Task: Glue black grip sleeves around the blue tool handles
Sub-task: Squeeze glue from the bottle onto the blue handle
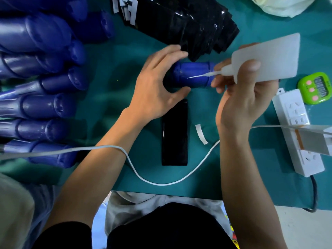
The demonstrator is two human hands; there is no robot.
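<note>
A blue tool handle [194,74] lies on its side on the teal mat [111,97]. My left hand [156,87] grips its left end, fingers curled over the top and thumb below. My right hand [242,97] holds a white glue bottle [269,58] tilted left, with its thin nozzle tip touching the handle. A flat black grip sleeve [175,133] lies on the mat just below the handle. A small white backing strip [201,133] lies to its right.
Several blue handles [45,105] are stacked along the left side. A pile of black sleeves [188,24] sits at the top. A white power strip [298,130] and a green timer [316,88] are on the right. A white cable [161,182] loops across the mat's near edge.
</note>
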